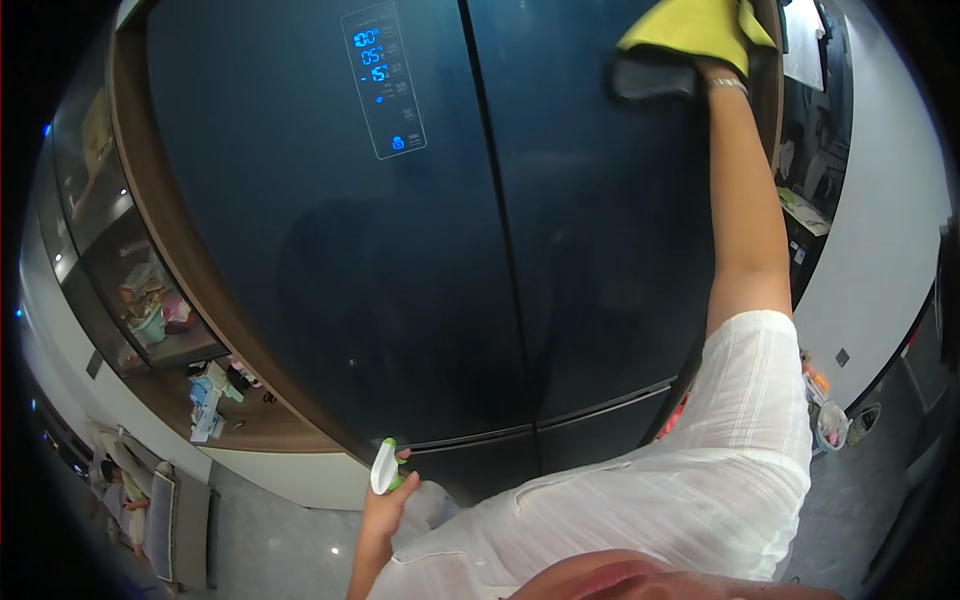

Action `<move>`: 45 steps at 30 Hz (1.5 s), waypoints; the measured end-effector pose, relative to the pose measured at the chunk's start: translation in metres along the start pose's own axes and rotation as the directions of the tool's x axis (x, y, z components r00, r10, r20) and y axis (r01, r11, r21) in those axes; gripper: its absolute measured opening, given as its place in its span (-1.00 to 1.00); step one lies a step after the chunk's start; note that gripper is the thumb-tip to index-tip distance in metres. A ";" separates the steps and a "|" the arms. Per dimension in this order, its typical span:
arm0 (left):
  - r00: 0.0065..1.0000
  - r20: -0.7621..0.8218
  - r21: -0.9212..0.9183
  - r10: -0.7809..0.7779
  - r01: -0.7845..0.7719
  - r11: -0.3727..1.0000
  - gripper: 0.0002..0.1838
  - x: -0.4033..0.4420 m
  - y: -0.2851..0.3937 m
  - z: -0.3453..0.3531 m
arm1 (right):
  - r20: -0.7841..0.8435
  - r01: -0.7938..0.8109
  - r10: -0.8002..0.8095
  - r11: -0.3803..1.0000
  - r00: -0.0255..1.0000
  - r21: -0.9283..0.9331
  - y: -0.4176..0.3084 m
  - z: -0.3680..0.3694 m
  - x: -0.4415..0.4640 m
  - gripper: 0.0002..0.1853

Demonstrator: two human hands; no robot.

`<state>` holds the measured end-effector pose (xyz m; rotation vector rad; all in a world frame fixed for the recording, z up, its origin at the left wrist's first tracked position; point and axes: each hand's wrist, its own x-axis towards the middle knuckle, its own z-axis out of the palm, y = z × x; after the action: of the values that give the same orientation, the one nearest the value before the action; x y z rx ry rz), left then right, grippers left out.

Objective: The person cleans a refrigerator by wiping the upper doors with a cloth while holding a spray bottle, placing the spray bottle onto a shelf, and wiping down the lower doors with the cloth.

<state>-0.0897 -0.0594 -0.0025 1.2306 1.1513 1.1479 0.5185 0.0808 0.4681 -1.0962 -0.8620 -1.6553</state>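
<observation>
Tall dark blue refrigerator doors point(400, 260) fill the middle of the head view. High on the right door, my right hand point(718, 73) holds a yellow cleaning cloth point(690, 27) with a dark grey underside against the surface. The cloth covers most of that hand, so its fingers are hidden. Low down, near the bottom of the left door, my left hand point(397, 497) is wrapped round a spray bottle point(384, 470) with a white and green trigger head. Part of its clear body shows beside my white shirt.
A lit display panel point(384, 80) is on the left door. Wooden shelving point(270, 425) with small items stands at left. A person point(133, 500) sits on a grey sofa point(165, 520) at far left. Bins point(830, 425) stand on the floor at right.
</observation>
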 end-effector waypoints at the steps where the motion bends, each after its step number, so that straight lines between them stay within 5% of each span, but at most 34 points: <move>1: 1.000 0.001 0.018 -0.001 0.001 1.000 -0.46 0.000 0.001 0.000 | 0.025 -0.056 0.057 0.998 0.998 -0.026 0.014 -0.008 -0.008 -0.38; 5: 0.997 0.065 0.112 -0.044 0.036 0.993 -0.46 0.008 -0.004 -0.002 | 0.104 -0.096 0.111 0.986 0.988 -0.140 0.002 -0.030 -0.035 -0.43; 9: 0.987 0.146 0.113 -0.074 0.057 0.992 -0.46 0.023 0.006 0.015 | 0.426 0.210 -0.089 0.946 0.900 -0.246 -0.116 -0.085 -0.070 -0.49; 11: 0.977 0.195 0.095 -0.086 0.069 0.993 -0.46 0.034 0.009 0.029 | 0.483 0.382 -0.317 0.923 0.816 -0.039 -0.171 -0.084 -0.109 -0.48; 13: 0.965 0.246 0.096 -0.088 0.066 0.993 -0.46 0.048 0.010 0.047 | 0.393 0.255 -0.425 0.873 0.815 0.415 -0.180 -0.096 -0.128 -0.45; 15: 0.962 0.269 0.075 -0.050 0.031 0.997 -0.46 0.053 0.017 0.064 | 0.258 0.112 -0.494 0.603 0.830 0.790 -0.182 -0.102 -0.133 -0.42; 16: 0.956 0.289 0.093 -0.044 0.018 0.996 -0.46 0.057 0.016 0.068 | 0.510 0.030 -0.585 0.675 0.630 0.737 -0.167 -0.098 -0.119 -0.38; 17: 0.952 0.305 0.109 -0.041 0.008 0.994 -0.46 0.059 0.016 0.074 | 0.616 -0.042 -0.547 0.727 0.567 0.685 -0.155 -0.093 -0.096 -0.40; 19: 0.951 0.307 0.060 -0.039 0.022 0.998 -0.45 0.059 0.017 0.083 | 0.394 -0.134 -0.346 0.582 0.852 0.802 -0.126 -0.068 -0.064 -0.40; 20: 0.952 0.303 0.047 -0.047 0.035 0.998 -0.45 0.058 0.016 0.085 | 0.578 -0.188 -0.276 0.765 0.768 0.616 -0.104 -0.063 -0.036 -0.38; 22: 0.957 0.283 0.035 -0.060 0.052 0.998 -0.44 0.056 0.014 0.086 | 0.599 -0.182 -0.029 0.940 0.800 0.289 -0.048 -0.015 -0.005 -0.45; 24: 0.965 0.253 0.031 -0.070 0.065 0.997 -0.45 0.051 0.013 0.086 | 0.307 -0.295 0.171 0.857 0.936 0.423 -0.009 -0.024 0.021 -0.42; 25: 0.971 0.231 0.040 -0.069 0.061 0.997 -0.45 0.047 0.015 0.084 | 0.367 -0.384 0.269 0.876 0.890 0.291 0.030 0.003 0.021 -0.44; 27: 0.980 0.190 0.047 -0.062 0.054 0.997 -0.45 0.040 0.015 0.081 | 0.008 -0.184 0.188 0.950 0.982 0.254 0.058 0.036 0.007 -0.52; 29: 0.983 0.170 0.046 -0.070 0.063 0.997 -0.45 0.040 0.009 0.075 | 0.088 0.077 -0.059 0.972 0.994 -0.220 0.052 0.043 -0.016 -0.61; 30: 0.984 0.161 0.051 -0.076 0.069 0.996 -0.45 0.040 0.006 0.071 | 0.043 0.033 -0.038 0.992 0.998 0.121 0.034 0.021 -0.021 -0.63; 31: 0.983 0.164 0.075 -0.079 0.068 0.995 -0.45 0.041 0.006 0.069 | 0.236 0.272 -0.218 0.935 0.947 -0.228 -0.012 -0.030 -0.017 -0.65; 32: 0.982 0.168 0.099 -0.081 0.065 0.993 -0.45 0.043 0.007 0.069 | 0.466 0.524 -0.300 0.700 0.833 -0.486 -0.045 -0.063 -0.019 -0.66; 33: 0.981 0.174 0.122 -0.080 0.059 0.991 -0.45 0.045 0.006 0.070 | 0.404 0.443 -0.332 0.869 0.852 -0.219 -0.057 -0.063 -0.041 -0.64; 36: 0.969 0.234 0.103 -0.076 0.053 0.993 -0.46 0.053 0.002 0.078 | 0.331 0.374 -0.416 0.909 0.847 0.184 -0.112 -0.083 -0.140 -0.61; 37: 0.966 0.245 0.114 -0.084 0.058 0.992 -0.46 0.055 0.003 0.081 | 0.273 0.248 -0.452 0.797 0.849 0.551 -0.130 -0.093 -0.170 -0.64; 38: 0.963 0.260 0.110 -0.078 0.050 0.993 -0.46 0.057 0.004 0.086 | 0.204 0.097 -0.465 0.546 0.861 0.832 -0.144 -0.108 -0.195 -0.67; 39: 0.960 0.272 0.104 -0.072 0.045 0.994 -0.46 0.059 0.005 0.091 | 0.624 0.134 -0.746 0.660 0.234 0.739 -0.151 -0.158 -0.185 -0.65; 41: 0.955 0.289 0.097 -0.061 0.034 0.995 -0.46 0.061 0.010 0.102 | 0.592 -0.441 -0.620 0.401 0.515 0.803 -0.150 -0.163 -0.199 -0.67; 43: 0.951 0.302 0.100 -0.058 0.029 0.995 -0.46 0.057 0.015 0.109 | 0.365 -0.130 -0.552 0.418 0.750 0.899 -0.144 -0.142 -0.192 -0.70; 44: 0.951 0.304 0.072 -0.053 0.032 0.997 -0.46 0.058 0.012 0.110 | 0.456 -0.174 -0.577 0.476 0.678 0.862 -0.136 -0.148 -0.153 -0.71; 45: 0.953 0.296 0.064 -0.060 0.043 0.997 -0.46 0.056 0.014 0.110 | 0.419 -0.072 -0.554 0.540 0.719 0.838 -0.127 -0.143 -0.132 -0.72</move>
<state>0.0244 -0.0119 0.0116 1.3570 0.9864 0.8604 0.3799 0.0348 0.2877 -0.8421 -2.1115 -0.7768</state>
